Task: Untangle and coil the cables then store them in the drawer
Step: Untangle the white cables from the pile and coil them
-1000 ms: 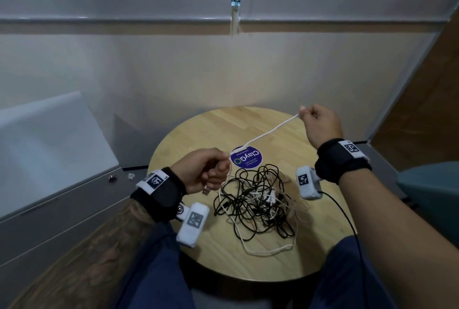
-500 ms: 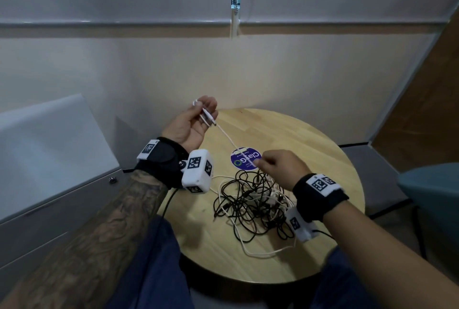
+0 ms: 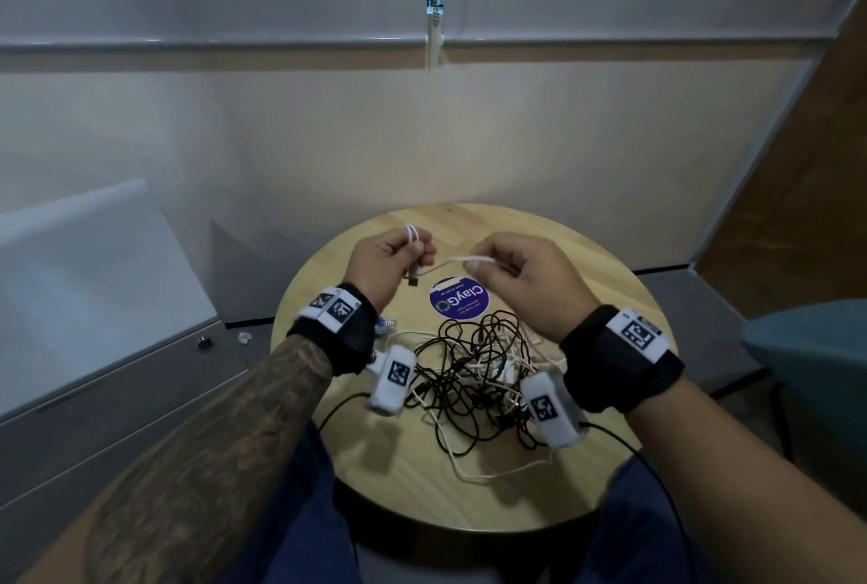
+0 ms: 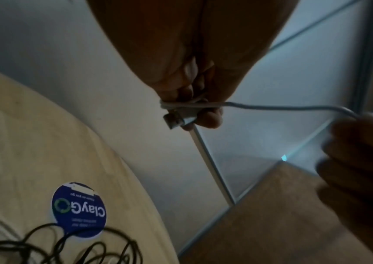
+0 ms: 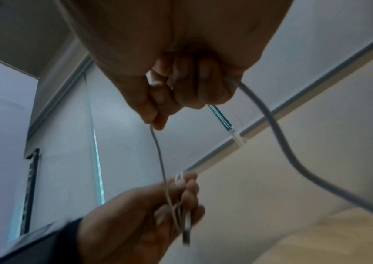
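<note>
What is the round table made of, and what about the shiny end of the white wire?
The round table looks like pale wood with a smooth finish: grain lines show. The plug on the white cable looks like bare metal, grey and glinting. The cable's skin seems plastic or rubber.

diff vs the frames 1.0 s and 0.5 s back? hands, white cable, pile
The left hand lifted off the table and now holds the white cable folded into a small loop beside its USB plug. The right hand came in close, pinching the same cable. Unchanged: the tangled pile, the round table, the sticker.
</note>
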Demonstrator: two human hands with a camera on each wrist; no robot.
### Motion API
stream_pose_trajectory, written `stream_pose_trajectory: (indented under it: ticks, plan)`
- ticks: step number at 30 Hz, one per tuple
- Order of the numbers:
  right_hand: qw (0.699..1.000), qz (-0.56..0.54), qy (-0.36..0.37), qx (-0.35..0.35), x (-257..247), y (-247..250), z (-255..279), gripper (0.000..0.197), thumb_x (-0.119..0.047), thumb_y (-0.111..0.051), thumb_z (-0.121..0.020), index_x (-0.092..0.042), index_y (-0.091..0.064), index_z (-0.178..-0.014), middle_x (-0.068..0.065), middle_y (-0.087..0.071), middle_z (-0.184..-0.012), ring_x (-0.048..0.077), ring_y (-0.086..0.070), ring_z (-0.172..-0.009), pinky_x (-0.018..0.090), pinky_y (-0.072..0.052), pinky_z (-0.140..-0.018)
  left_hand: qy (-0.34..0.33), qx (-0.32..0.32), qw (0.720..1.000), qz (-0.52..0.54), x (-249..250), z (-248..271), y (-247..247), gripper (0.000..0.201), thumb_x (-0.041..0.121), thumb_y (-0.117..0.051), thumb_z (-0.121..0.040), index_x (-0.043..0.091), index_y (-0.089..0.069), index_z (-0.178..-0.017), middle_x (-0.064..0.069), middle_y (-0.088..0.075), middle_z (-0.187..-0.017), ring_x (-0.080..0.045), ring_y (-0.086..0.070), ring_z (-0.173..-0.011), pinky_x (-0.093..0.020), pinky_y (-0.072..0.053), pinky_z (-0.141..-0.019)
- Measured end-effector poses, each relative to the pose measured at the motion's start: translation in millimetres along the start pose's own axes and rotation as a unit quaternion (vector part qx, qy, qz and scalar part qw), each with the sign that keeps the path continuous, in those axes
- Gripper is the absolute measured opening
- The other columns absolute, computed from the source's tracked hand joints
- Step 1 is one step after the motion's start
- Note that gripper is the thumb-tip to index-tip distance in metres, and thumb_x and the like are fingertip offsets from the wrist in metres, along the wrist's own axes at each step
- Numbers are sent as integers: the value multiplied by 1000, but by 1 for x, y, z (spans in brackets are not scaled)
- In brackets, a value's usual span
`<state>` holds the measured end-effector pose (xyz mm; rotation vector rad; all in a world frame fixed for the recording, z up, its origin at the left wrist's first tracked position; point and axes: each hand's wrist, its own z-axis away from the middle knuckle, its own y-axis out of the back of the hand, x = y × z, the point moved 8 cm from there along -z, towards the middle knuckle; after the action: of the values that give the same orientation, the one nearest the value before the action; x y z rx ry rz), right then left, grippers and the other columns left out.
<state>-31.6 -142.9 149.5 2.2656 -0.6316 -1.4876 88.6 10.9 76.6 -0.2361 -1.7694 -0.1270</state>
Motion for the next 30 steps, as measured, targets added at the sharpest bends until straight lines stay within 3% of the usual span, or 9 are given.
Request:
stream_pose_trajectory:
  ticks: [5, 11, 15, 17, 19, 22, 24, 27, 30]
  plan:
    - [992, 43, -12, 114, 6, 35, -21, 13, -25, -68, -90, -19, -69, -79, -7, -63, -67, 4, -53, -62, 25, -44, -62, 77, -139, 987, 1, -1, 34, -43, 29, 9, -39, -100, 6, -66, -89, -3, -62, -69, -16, -52, -62, -27, -40, -58]
    - [985, 28, -73, 155, 39, 42, -30, 11, -28, -66, -92, -22, -70, -84, -10, -63, -71, 6, -54, -67, 26, -43, -65, 112, -224, 966, 60, 21, 56, -64, 30, 0, -33, -97, 0, -62, -90, -4, -56, -65, -13, -48, -56, -27, -41, -62]
    - [994, 42, -80, 60, 59, 6, -21, 16, -30, -60, -98, -24, -75, -96, -9, -69, -78, 4, -58, -72, 26, -44, -70, 124, -194, 934, 273, 46, 45, -57, 26, 3, -33, -99, 1, -59, -98, -2, -55, -71, -10, -48, -59, -27, -53, -71]
    - [996, 33, -80, -33, 56, -28, -7, 21, -29, -56, -100, -23, -73, -112, -19, -62, -66, -8, -53, -62, 19, -42, -65, 113, -128, 923, 344, 48, 30, -46, 24, 4, -35, -101, 1, -59, -99, -2, -60, -73, -8, -55, -61, -28, -56, -75]
    - [991, 46, -75, -103, 51, -55, 7, 24, -31, -53, -102, -25, -69, -118, -19, -55, -59, -7, -51, -56, 17, -41, -61, 106, -45, 925, 361, 38, 18, -31, 20, 3, -39, -100, 1, -59, -98, -2, -66, -72, -8, -63, -63, -27, -58, -75]
    - [982, 117, -24, -144, 37, -69, 16, 16, -36, -52, -100, -30, -67, -96, -12, -57, -65, 1, -50, -60, 32, -46, -64, 81, 43, 944, 318, 18, 7, -9, 17, 1, -43, -99, 1, -60, -96, -2, -70, -72, -10, -67, -66, -25, -58, -71]
    - [989, 103, -19, -104, 30, -57, 12, 20, -35, -56, -99, -28, -64, -83, -7, -61, -67, 10, -54, -63, 35, -47, -65, 59, 61, 964, 252, 10, 7, 0, 15, 1, -47, -98, 1, -62, -97, -3, -70, -74, -12, -67, -68, -24, -56, -70]
    - [999, 9, -29, -33, 17, -30, 4, 11, -22, -64, -94, -19, -74, -89, 3, -69, -74, 12, -58, -65, 32, -50, -67, 9, 39, 996, 79, 12, 17, 1, 15, 1, -52, -95, 3, -67, -96, -7, -70, -80, -15, -68, -72, -27, -55, -69]
    - [994, -101, -35, 28, 4, -6, -6, 16, -3, -61, -93, -14, -73, -93, 6, -63, -71, 4, -53, -60, 26, -51, -58, -13, -16, 999, -33, 12, 29, -9, 15, 1, -52, -96, 0, -67, -97, -10, -68, -79, -21, -63, -71, -30, -50, -59]
